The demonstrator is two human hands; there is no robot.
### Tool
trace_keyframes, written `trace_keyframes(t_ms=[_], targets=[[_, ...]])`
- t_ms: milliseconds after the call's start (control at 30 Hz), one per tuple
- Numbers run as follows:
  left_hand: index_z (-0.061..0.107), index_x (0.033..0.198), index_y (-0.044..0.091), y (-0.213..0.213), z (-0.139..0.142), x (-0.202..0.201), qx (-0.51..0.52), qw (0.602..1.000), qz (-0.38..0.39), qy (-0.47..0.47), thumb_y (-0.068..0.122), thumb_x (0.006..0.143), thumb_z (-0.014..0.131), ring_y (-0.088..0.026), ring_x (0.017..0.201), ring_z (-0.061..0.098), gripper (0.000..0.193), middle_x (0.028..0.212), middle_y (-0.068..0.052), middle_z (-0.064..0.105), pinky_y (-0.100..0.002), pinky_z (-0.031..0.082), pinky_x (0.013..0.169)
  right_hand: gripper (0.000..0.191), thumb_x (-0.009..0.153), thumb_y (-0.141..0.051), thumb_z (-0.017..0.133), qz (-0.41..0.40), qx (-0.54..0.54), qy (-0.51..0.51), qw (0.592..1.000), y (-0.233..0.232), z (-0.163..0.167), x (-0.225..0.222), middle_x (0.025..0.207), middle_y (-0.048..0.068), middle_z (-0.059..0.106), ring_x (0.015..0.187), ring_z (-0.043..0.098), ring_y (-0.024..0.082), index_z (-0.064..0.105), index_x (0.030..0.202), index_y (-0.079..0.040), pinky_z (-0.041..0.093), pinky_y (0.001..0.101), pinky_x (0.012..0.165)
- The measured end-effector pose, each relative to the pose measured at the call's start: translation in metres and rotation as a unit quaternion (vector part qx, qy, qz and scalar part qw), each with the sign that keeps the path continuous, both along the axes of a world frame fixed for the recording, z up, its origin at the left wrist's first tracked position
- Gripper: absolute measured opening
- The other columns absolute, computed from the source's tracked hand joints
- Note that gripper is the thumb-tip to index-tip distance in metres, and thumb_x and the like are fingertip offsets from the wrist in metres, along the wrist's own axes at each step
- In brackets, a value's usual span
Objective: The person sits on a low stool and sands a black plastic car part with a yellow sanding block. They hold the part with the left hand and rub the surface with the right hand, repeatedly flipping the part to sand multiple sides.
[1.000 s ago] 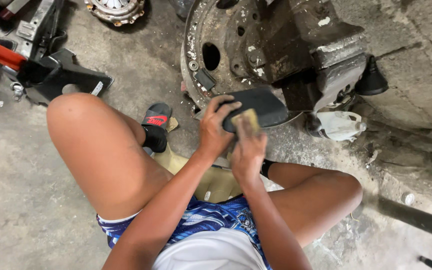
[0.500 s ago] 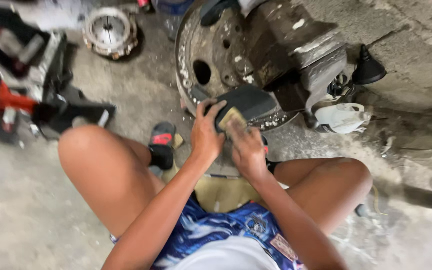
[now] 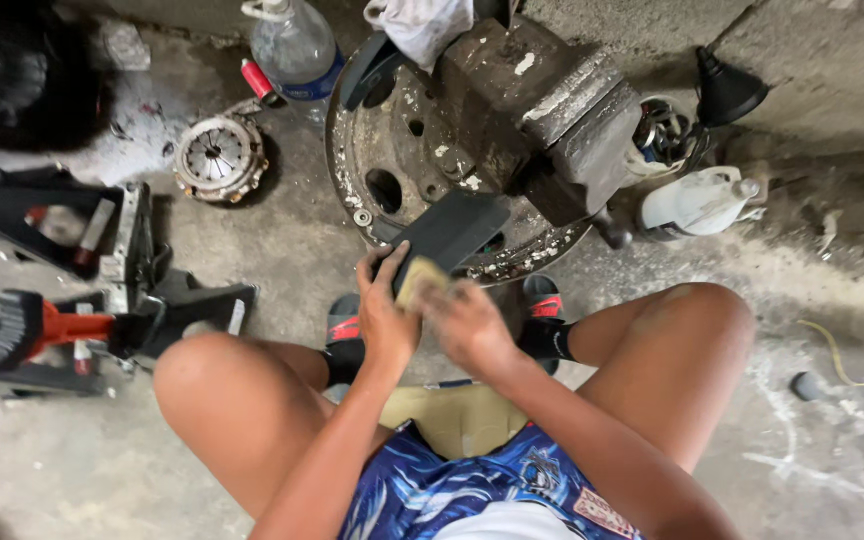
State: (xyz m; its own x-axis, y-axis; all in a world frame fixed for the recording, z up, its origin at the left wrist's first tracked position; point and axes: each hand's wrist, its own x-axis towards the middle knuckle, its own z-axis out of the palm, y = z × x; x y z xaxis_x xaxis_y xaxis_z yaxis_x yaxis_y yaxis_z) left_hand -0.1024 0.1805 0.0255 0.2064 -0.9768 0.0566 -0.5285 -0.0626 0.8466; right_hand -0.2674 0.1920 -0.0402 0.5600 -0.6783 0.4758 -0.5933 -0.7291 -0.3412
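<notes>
The left hand (image 3: 384, 318) grips a dark curved pad (image 3: 449, 232) above the knees; the blurred right hand (image 3: 467, 322) presses a tan piece (image 3: 418, 281) against it. Behind stands a rusty wheel rim (image 3: 392, 150) carrying a vise (image 3: 537, 110), flanked by a plastic bottle (image 3: 294, 45), clutch disc (image 3: 220, 157) and white jug (image 3: 697, 203).

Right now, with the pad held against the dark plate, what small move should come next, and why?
Probably another short stroke of the pad along the plate. The left hand grips the plate's lower end and steadies it, the right hand is blurred at the pad, and most of the plate's face above is uncovered.
</notes>
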Motion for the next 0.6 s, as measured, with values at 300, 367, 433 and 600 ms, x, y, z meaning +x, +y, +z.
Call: trace_keyframes(t_ms=[300, 367, 433, 600], targets=[[0.064, 0.136, 0.012, -0.005, -0.004, -0.005, -0.028, 1.000, -0.005, -0.009, -0.012, 0.071, 0.062, -0.038, 0.125, 0.057, 0.069, 0.134, -0.018, 0.053, -0.039, 0.047, 0.104, 0.050, 0.083, 0.009, 0.059, -0.192, 0.001, -0.093, 0.977, -0.059, 0.021, -0.046, 0.136, 0.013, 0.068, 0.100, 0.063, 0.032, 0.067, 0.130, -0.006, 0.051, 0.0426, 0.093], [0.064, 0.135, 0.011, -0.007, -0.002, -0.009, -0.023, 1.000, 0.001, -0.009, -0.013, 0.070, 0.061, -0.038, 0.125, 0.057, 0.070, 0.134, -0.018, 0.053, -0.039, 0.047, 0.105, 0.052, 0.082, 0.012, 0.057, -0.219, 0.041, -0.045, 0.974, -0.044, 0.028, -0.025, 0.133, 0.014, 0.069, 0.089, 0.060, 0.032, 0.068, 0.130, -0.004, 0.051, 0.0441, 0.087], [0.064, 0.134, 0.010, -0.009, 0.000, -0.010, -0.026, 1.000, 0.002, -0.010, -0.015, 0.066, 0.058, -0.038, 0.127, 0.056, 0.072, 0.135, -0.018, 0.053, -0.039, 0.046, 0.106, 0.048, 0.080, 0.000, 0.064, -0.094, 0.005, -0.060, 0.994, -0.021, 0.031, -0.003, 0.133, 0.017, 0.067, 0.088, 0.059, 0.033, 0.065, 0.128, 0.000, 0.052, 0.0454, 0.087], [0.064, 0.136, 0.010, -0.013, 0.003, -0.004, -0.026, 0.999, -0.008, 0.027, -0.016, 0.069, 0.056, -0.036, 0.129, 0.055, 0.071, 0.134, -0.018, 0.053, -0.039, 0.044, 0.111, 0.047, 0.084, 0.000, 0.064, -0.105, -0.050, 0.092, 0.989, -0.052, 0.025, -0.014, 0.117, 0.018, 0.065, 0.096, 0.063, 0.033, 0.068, 0.131, 0.002, 0.051, 0.0470, 0.088]])
